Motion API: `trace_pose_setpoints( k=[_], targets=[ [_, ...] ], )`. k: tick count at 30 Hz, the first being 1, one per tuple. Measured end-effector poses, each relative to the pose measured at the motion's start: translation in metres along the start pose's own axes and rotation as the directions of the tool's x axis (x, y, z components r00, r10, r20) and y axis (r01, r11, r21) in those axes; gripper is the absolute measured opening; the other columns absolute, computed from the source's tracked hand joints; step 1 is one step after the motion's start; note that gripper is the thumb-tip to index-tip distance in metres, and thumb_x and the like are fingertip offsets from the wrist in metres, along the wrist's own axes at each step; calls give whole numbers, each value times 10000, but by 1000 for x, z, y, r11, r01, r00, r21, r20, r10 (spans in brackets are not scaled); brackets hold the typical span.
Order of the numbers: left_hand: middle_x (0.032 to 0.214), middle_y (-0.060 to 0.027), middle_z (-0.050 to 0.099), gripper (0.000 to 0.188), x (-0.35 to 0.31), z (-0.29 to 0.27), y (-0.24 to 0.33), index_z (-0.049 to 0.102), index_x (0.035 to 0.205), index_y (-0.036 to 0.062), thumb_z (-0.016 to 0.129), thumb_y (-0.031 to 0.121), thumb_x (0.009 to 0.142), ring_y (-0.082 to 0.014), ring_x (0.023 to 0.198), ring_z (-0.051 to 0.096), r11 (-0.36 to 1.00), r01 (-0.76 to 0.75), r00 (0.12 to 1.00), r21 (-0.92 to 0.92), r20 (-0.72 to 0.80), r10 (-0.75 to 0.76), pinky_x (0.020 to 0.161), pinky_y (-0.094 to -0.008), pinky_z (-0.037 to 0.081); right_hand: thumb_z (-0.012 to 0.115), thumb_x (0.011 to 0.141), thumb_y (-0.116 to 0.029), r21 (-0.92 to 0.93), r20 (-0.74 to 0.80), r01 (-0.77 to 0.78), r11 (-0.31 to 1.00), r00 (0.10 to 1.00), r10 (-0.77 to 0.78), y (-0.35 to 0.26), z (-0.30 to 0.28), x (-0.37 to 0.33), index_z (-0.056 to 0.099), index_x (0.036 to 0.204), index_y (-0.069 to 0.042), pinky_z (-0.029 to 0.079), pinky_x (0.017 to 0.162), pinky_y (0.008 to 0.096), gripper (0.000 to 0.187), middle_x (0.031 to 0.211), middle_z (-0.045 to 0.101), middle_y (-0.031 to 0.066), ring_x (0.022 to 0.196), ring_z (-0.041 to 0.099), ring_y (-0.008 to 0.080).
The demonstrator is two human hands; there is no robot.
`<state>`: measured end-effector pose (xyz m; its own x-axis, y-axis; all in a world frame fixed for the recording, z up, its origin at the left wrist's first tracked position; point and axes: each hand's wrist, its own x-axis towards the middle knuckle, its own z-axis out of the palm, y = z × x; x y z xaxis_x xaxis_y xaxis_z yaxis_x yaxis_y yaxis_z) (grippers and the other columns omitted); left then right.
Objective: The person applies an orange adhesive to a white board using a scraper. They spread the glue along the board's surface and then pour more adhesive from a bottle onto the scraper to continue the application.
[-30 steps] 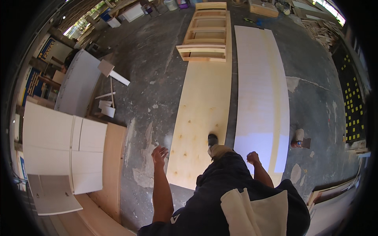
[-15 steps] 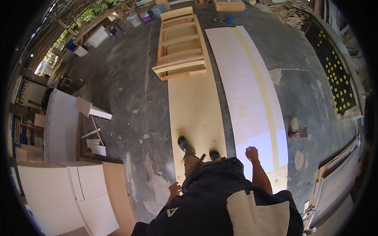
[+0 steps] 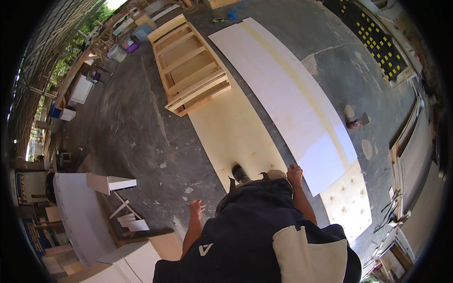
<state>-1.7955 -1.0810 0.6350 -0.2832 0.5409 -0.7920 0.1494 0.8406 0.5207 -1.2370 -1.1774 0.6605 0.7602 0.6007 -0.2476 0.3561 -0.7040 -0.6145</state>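
Note:
My left hand (image 3: 197, 206) hangs over the dark concrete floor beside my body, fingers loosely bent and a little apart, holding nothing. My right hand (image 3: 295, 173), its fingers curled in, is near the gap between two long sheets and holds nothing that I can see. I stand on a pale plywood sheet (image 3: 233, 123); one dark shoe (image 3: 240, 173) shows below me. At the sheet's far end lies a wooden frame with crosspieces (image 3: 188, 61). To its right, a long white sheet with a yellowish stripe (image 3: 278, 89) covers part of another plywood piece (image 3: 348, 200).
On the left stand white panels (image 3: 78, 212) and a small white-topped piece with thin legs (image 3: 113, 183). A bucket (image 3: 117, 53) is at the far left. A brownish object (image 3: 357, 121) lies right of the white sheet. Boards (image 3: 408, 155) lean along the right side.
The view has turned, so the sheets and frame now slant toward the upper left. My left hand has come up and outward from my side; my right hand appears closer to my body.

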Motion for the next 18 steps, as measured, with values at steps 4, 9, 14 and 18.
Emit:
trace_pose_setpoints(
  k=[4, 9, 14, 18],
  targets=[
    [1166, -194, 689, 410, 54, -25, 95, 588, 1348, -30, 649, 190, 1008, -332, 962, 740, 967, -118, 993, 226, 41, 112, 868, -497, 619, 589, 905, -158, 116, -76, -149, 982, 984, 158, -18, 18, -4, 770, 1105, 0, 552, 940, 512, 312, 1074, 739, 288, 1039, 714, 466],
    [1173, -202, 697, 421, 89, 3, 181, 582, 1355, -46, 646, 198, 1018, -341, 965, 746, 963, -226, 971, 145, 112, 211, 880, -503, 626, 587, 914, -161, 146, -79, -351, 925, 928, 364, 29, 17, -41, 766, 965, 24, 581, 749, 498, 262, 847, 750, 257, 809, 761, 400],
    [1107, -185, 709, 385, 98, 78, 205, 584, 1315, -25, 647, 208, 1014, -344, 937, 752, 972, -228, 922, -57, 308, 234, 852, -482, 623, 564, 907, -135, -19, -13, -467, 884, 884, 467, 98, 28, -86, 753, 856, 28, 583, 701, 497, 255, 760, 743, 226, 711, 753, 379],
    [1078, -160, 711, 383, 64, 142, 206, 575, 1313, -8, 653, 196, 999, -315, 904, 756, 980, -198, 899, -27, 393, 193, 793, -442, 619, 600, 913, -124, -24, 64, -554, 832, 830, 554, 72, 34, -108, 751, 879, 45, 607, 723, 513, 229, 827, 759, 238, 751, 760, 371]
  ],
)
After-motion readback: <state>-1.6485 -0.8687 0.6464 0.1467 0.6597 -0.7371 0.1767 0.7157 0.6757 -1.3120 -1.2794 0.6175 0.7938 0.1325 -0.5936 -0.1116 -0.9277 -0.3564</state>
